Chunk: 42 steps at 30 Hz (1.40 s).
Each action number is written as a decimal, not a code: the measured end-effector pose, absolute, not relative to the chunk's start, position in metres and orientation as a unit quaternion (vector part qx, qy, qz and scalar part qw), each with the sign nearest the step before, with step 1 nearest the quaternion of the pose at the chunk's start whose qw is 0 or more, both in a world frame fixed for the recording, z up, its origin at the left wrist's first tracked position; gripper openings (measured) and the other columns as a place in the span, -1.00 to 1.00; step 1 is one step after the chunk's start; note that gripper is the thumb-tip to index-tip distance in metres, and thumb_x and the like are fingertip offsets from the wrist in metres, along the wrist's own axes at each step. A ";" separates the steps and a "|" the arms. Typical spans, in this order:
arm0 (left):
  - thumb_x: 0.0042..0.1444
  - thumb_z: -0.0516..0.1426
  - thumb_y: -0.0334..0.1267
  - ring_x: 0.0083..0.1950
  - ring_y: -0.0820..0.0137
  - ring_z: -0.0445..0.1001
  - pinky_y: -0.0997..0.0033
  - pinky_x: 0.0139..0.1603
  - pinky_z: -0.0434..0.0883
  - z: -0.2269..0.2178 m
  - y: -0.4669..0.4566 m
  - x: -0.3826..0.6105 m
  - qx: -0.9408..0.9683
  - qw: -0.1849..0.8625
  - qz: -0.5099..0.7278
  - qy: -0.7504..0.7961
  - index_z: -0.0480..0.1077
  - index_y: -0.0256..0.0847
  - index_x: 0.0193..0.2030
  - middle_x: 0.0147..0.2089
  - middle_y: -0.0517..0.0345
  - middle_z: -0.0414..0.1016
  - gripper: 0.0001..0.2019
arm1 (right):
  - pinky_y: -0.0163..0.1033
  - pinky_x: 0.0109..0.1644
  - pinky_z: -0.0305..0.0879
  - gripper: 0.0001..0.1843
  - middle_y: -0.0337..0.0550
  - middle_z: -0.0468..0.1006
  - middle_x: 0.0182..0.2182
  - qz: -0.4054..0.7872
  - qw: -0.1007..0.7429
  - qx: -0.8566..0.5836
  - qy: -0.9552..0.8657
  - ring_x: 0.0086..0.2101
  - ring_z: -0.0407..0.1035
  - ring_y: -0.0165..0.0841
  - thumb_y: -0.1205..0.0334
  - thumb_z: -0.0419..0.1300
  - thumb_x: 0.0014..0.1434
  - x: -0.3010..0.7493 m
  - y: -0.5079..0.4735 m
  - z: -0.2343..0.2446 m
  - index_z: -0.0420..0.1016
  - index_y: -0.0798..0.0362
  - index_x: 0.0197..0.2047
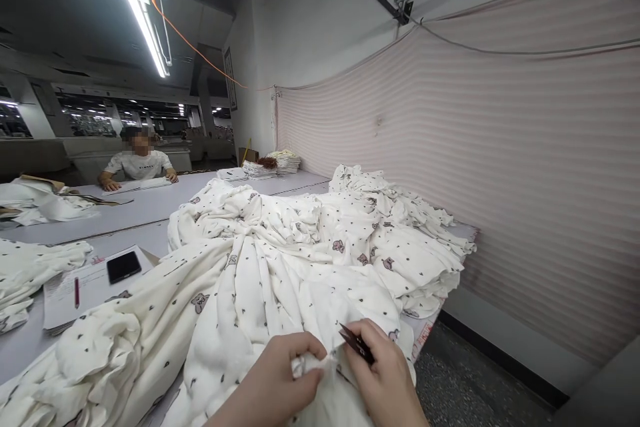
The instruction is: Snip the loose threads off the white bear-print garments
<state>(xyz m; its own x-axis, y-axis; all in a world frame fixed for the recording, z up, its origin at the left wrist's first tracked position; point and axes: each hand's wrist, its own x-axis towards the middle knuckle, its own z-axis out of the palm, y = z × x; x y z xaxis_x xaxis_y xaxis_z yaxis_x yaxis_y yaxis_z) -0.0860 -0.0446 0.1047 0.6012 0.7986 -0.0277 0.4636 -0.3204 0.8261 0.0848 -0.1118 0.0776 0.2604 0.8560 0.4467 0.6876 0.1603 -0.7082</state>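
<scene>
White fabric [280,287] printed with small dark marks and brownish animal figures lies in a large crumpled heap before me. My left hand [280,377] pinches a gathered bit of this fabric between thumb and fingertips. Close beside it on the right, my right hand [385,377] is closed around a small pair of dark thread snips [357,344]. Their pointed tips stick out to the upper left, above the cloth. The right fingertips are at the fabric too, and whether they also grip it is hard to tell.
On the left, papers [60,300] carry a phone [123,267] and a dark red pen [77,293]. A person [143,160] sits across the table [195,181]. Folded stacks [286,161] stand at the back. Striped cloth [475,147] covers the right wall.
</scene>
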 end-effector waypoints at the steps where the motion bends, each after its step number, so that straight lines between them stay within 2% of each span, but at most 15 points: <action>1: 0.00 0.11 -0.23 -0.26 0.30 0.48 0.35 -0.19 0.41 0.108 -0.043 -0.088 0.758 0.454 0.188 0.429 0.45 -0.16 -0.20 -0.14 0.12 0.50 -0.79 | -0.39 -0.48 0.24 -0.89 -0.24 0.46 -0.46 0.110 0.490 -0.638 -0.584 -0.45 0.39 -0.36 0.27 0.07 0.18 0.083 -0.107 0.078 0.42 -0.02 -0.31; 4: 0.00 0.14 -0.08 -0.05 0.21 0.44 0.24 0.03 0.34 0.111 -0.036 -0.095 0.696 0.511 0.219 0.454 0.43 -0.18 -0.13 0.00 0.07 0.44 -0.68 | -0.37 -0.37 0.33 -0.89 -0.21 0.51 -0.39 0.146 0.565 -0.586 -0.562 -0.40 0.43 -0.35 0.23 0.11 0.16 0.077 -0.101 0.077 0.42 -0.02 -0.23; 7: -0.01 0.15 -0.01 0.04 0.16 0.38 0.25 0.07 0.31 0.108 -0.032 -0.098 0.672 0.544 0.237 0.443 0.43 -0.20 -0.15 -0.04 0.07 0.46 -0.64 | -0.35 -0.22 0.37 -0.83 -0.12 0.54 -0.22 0.119 0.585 -0.526 -0.606 -0.26 0.47 -0.31 0.24 0.12 0.13 0.070 -0.103 0.072 0.45 -0.04 -0.18; 9: 0.00 0.16 0.00 0.05 0.17 0.37 0.28 0.08 0.30 0.106 -0.032 -0.097 0.674 0.552 0.245 0.427 0.43 -0.20 -0.17 -0.07 0.09 0.47 -0.65 | -0.37 -0.24 0.37 -0.76 -0.13 0.55 -0.20 0.101 0.569 -0.519 -0.629 -0.25 0.47 -0.32 0.29 0.12 0.11 0.067 -0.103 0.068 0.47 -0.07 -0.13; 13: 0.05 0.11 -0.07 -0.12 0.27 0.41 0.40 -0.13 0.34 0.109 -0.036 -0.091 0.734 0.513 0.243 0.372 0.39 -0.14 -0.13 -0.24 0.18 0.46 -0.72 | -0.39 -0.36 0.30 -0.84 -0.25 0.51 -0.45 0.110 0.541 -0.546 -0.630 -0.46 0.41 -0.40 0.26 0.02 0.21 0.063 -0.099 0.067 0.43 -0.03 -0.24; 15: 0.08 0.08 -0.09 -0.19 0.29 0.41 0.42 -0.18 0.33 0.112 -0.038 -0.088 0.758 0.487 0.244 0.358 0.41 -0.13 -0.16 -0.30 0.20 0.46 -0.75 | -0.40 -0.43 0.25 -0.80 -0.28 0.44 -0.53 0.128 0.537 -0.564 -0.614 -0.52 0.35 -0.42 0.15 -0.01 0.27 0.061 -0.097 0.070 0.36 0.00 -0.31; 17: 0.09 0.05 -0.06 -0.22 0.28 0.41 0.41 -0.19 0.33 0.113 -0.038 -0.087 0.758 0.478 0.243 0.370 0.44 -0.16 -0.27 -0.33 0.17 0.47 -0.75 | -0.41 -0.47 0.22 -0.73 -0.30 0.38 -0.57 0.164 0.544 -0.569 -0.594 -0.55 0.30 -0.43 0.06 -0.02 0.29 0.060 -0.096 0.074 0.33 0.01 -0.35; 19: 0.10 0.04 -0.03 -0.23 0.27 0.40 0.40 -0.21 0.32 0.114 -0.037 -0.087 0.746 0.483 0.249 0.384 0.43 -0.19 -0.36 -0.35 0.15 0.47 -0.72 | -0.41 -0.45 0.25 -0.71 -0.28 0.40 -0.55 0.204 0.558 -0.567 -0.571 -0.51 0.33 -0.41 0.00 0.03 0.26 0.061 -0.099 0.077 0.36 0.02 -0.34; 22: 0.08 0.06 -0.01 -0.20 0.26 0.38 0.40 -0.19 0.31 0.112 -0.035 -0.089 0.726 0.502 0.269 0.387 0.42 -0.18 -0.35 -0.34 0.18 0.44 -0.72 | -0.39 -0.34 0.34 -0.72 -0.17 0.49 -0.38 0.220 0.563 -0.557 -0.569 -0.34 0.43 -0.32 -0.02 0.13 0.17 0.068 -0.106 0.079 0.47 0.01 -0.24; 28: 0.08 0.07 -0.02 -0.18 0.24 0.40 0.36 -0.15 0.32 0.112 -0.035 -0.088 0.722 0.524 0.248 0.377 0.43 -0.17 -0.30 -0.31 0.16 0.47 -0.72 | -0.35 -0.27 0.36 -0.74 -0.14 0.55 -0.33 0.202 0.456 -0.594 -0.631 -0.32 0.47 -0.31 0.13 0.15 0.18 0.079 -0.112 0.081 0.56 -0.03 -0.10; 31: 0.07 0.07 -0.03 -0.13 0.22 0.41 0.34 -0.09 0.33 0.112 -0.037 -0.082 0.730 0.512 0.246 0.380 0.43 -0.17 -0.28 -0.26 0.14 0.49 -0.73 | -0.34 -0.27 0.36 -0.75 -0.14 0.57 -0.35 0.208 0.462 -0.593 -0.626 -0.32 0.48 -0.30 0.12 0.13 0.21 0.076 -0.108 0.084 0.60 -0.02 -0.17; 35: 0.06 0.07 -0.06 -0.24 0.28 0.41 0.41 -0.25 0.36 0.107 -0.039 -0.081 0.763 0.462 0.253 0.375 0.43 -0.15 -0.26 -0.31 0.16 0.45 -0.75 | -0.35 -0.27 0.35 -0.73 -0.15 0.56 -0.39 0.204 0.487 -0.586 -0.615 -0.34 0.47 -0.31 0.08 0.11 0.23 0.075 -0.108 0.080 0.59 0.01 -0.26; 39: 0.00 0.14 0.02 -0.31 0.29 0.45 0.46 -0.43 0.36 0.126 -0.029 -0.113 0.717 0.384 0.363 0.455 0.41 -0.11 -0.08 -0.20 0.14 0.48 -0.62 | -0.33 -0.29 0.36 -0.69 -0.14 0.57 -0.35 0.128 0.539 -0.649 -0.522 -0.29 0.47 -0.26 -0.03 0.09 0.21 0.102 -0.114 0.068 0.52 0.00 -0.29; 41: 0.00 0.15 0.10 -0.25 0.24 0.49 0.46 -0.39 0.40 0.148 -0.019 -0.137 0.634 0.366 0.446 0.516 0.40 -0.12 -0.16 -0.23 0.17 0.51 -0.62 | -0.26 -0.25 0.39 -0.64 -0.06 0.58 -0.23 0.068 0.524 -0.716 -0.456 -0.19 0.47 -0.17 -0.10 0.12 0.16 0.125 -0.114 0.062 0.49 0.00 -0.20; 42: -0.01 0.16 0.11 -0.27 0.23 0.50 0.45 -0.41 0.41 0.159 -0.013 -0.148 0.579 0.372 0.472 0.550 0.38 -0.08 -0.12 -0.25 0.21 0.52 -0.60 | -0.20 -0.24 0.40 -0.59 0.00 0.57 -0.18 0.045 0.500 -0.751 -0.429 -0.16 0.46 -0.11 -0.13 0.13 0.13 0.137 -0.112 0.059 0.48 0.01 -0.13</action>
<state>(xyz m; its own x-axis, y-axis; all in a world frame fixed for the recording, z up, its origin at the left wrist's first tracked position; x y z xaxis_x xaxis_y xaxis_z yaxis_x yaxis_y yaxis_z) -0.1480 -0.0128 0.1587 -0.0524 0.9891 0.1379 0.2861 -0.1174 0.9510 0.1370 -0.1124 0.0587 0.6282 0.6890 0.3615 0.6000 -0.1331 -0.7889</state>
